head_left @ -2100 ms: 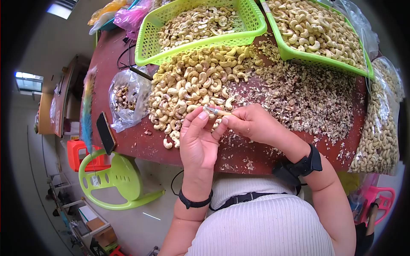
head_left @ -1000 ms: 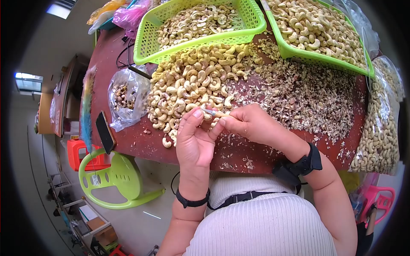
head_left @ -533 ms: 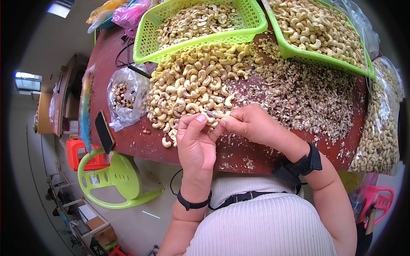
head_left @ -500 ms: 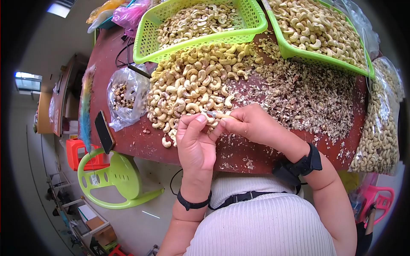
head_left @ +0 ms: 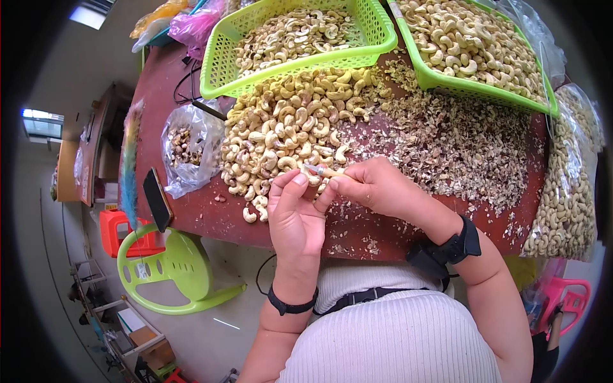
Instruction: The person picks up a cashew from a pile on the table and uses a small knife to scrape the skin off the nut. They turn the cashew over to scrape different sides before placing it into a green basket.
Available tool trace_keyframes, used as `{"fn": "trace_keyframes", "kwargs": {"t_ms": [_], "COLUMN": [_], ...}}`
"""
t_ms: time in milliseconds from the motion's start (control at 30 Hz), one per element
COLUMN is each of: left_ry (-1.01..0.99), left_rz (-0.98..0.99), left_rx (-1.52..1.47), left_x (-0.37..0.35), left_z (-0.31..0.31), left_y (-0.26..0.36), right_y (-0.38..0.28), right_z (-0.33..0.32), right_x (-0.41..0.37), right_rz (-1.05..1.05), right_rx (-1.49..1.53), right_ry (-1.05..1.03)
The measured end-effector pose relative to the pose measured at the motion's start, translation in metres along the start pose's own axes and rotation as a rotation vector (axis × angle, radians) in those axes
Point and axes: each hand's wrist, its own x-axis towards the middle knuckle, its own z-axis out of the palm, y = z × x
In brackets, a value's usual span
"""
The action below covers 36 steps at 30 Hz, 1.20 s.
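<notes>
My right hand [head_left: 380, 186] is closed around the light wooden handle of a small knife [head_left: 328, 172], its short metal blade pointing left. Between the fingertips of my left hand [head_left: 297, 220], palm turned up, is a cashew nut [head_left: 313, 180], partly hidden by the thumb and fingers. The knife's blade is close by the nut; whether it touches cannot be made out. Just beyond both hands spreads a heap of cashew nuts [head_left: 281, 131] on the dark red table [head_left: 214, 223]. Flaky skin scraps [head_left: 456, 150] cover the table to the right.
Two green baskets stand at the back, a left one [head_left: 306, 63] and a right one [head_left: 488, 99], both with cashews. A clear bag of cashews [head_left: 562, 207] is at the right edge. Leftward are a small plastic bag [head_left: 207, 137], a phone [head_left: 157, 199] and a green chair [head_left: 201, 274].
Both hands keep almost the same pose, with the knife and the cashew nut still in them. The whole view has shifted very slightly.
</notes>
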Motion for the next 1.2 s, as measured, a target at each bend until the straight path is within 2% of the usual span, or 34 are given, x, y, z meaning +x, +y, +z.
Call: {"fn": "trace_keyframes", "kwargs": {"t_ms": [267,467,667,800,1200], "left_ry": [-0.030,-0.045,-0.002,-0.061,-0.198], "left_rz": [-0.041,0.058,0.050,0.056,0.008], "left_rx": [0.027,0.052,0.127,0.143,0.128], "left_x": [0.005,-0.005,-0.002,0.003,0.001], "left_z": [-0.005,0.004,0.004,-0.006,-0.006], "left_y": [0.005,0.001,0.003,0.006,0.010], "right_y": [0.000,0.003,0.006,-0.001,-0.004], "right_z": [0.000,0.000,-0.002,-0.005,-0.002], "right_x": [0.001,0.002,0.001,-0.001,-0.005], "right_rz": [-0.007,-0.022,0.025,0.042,-0.006], "right_rx": [-0.045,-0.021,0.022,0.021,0.049], "right_ry": [-0.011,0.035,0.044,-0.011,0.005]}}
